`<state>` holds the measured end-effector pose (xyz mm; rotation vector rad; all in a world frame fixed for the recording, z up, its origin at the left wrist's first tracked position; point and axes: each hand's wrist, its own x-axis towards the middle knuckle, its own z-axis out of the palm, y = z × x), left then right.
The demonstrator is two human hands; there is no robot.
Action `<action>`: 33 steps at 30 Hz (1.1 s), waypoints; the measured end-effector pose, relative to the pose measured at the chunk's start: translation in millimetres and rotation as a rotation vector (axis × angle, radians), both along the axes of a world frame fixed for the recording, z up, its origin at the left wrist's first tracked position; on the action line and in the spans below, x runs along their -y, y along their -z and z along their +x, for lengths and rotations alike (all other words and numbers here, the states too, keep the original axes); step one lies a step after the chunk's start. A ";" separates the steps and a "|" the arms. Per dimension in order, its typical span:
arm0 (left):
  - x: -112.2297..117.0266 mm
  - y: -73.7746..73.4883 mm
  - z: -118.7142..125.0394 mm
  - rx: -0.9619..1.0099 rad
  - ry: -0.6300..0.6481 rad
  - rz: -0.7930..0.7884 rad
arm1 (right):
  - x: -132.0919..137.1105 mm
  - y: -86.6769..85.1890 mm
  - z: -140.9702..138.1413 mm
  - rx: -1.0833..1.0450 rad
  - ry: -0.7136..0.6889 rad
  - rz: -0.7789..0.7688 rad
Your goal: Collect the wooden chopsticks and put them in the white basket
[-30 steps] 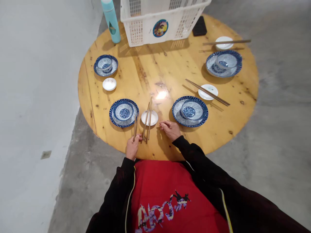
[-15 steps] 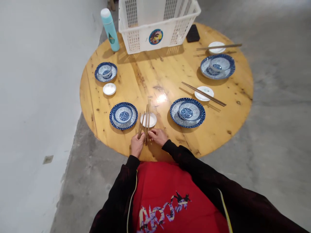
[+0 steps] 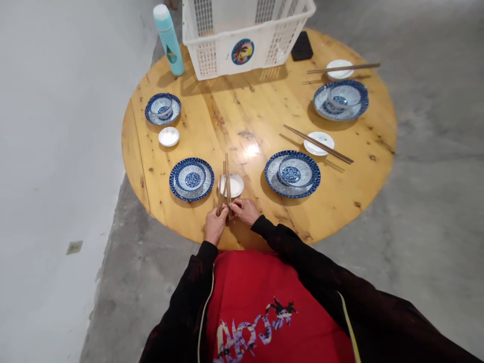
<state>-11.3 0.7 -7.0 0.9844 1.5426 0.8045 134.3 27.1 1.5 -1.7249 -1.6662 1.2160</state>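
At the near edge of the round wooden table (image 3: 260, 116), my left hand (image 3: 215, 227) and my right hand (image 3: 245, 210) meet, fingers closed on the near ends of a bundle of brown chopsticks (image 3: 225, 182). The sticks point away from me and lie across a small white dish (image 3: 235, 185). Left of the dish stands a blue patterned plate with a bowl on it (image 3: 191, 178). A matching plate and bowl (image 3: 292, 173) stand to the right.
A white plastic basket (image 3: 242, 35), a teal bottle (image 3: 168, 39) and a black object (image 3: 301, 46) stand at the far side. Two more place settings lie at far left (image 3: 162, 108) and far right (image 3: 340, 99), with white dishes and chopstick pairs (image 3: 318, 144). A wall runs along the left.
My left hand brought its chopsticks right to the pair on the dish. My right hand moved left onto them, and both hands now grip the gathered sticks.
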 end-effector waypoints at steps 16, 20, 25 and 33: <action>0.0 -9.9 -12.9 -0.039 -0.064 0.090 | 22.5 -2.5 18.6 -0.090 0.097 -0.043; 4.8 -28.6 -18.1 -0.081 -0.058 0.071 | 37.6 -4.6 21.5 -0.215 0.155 -0.074; 20.8 -54.4 -18.2 -0.057 0.036 0.096 | 45.7 -27.3 16.6 -0.366 0.116 -0.011; 31.2 -52.1 -7.1 -0.135 0.014 0.098 | 24.4 -30.7 24.1 -0.397 0.287 0.042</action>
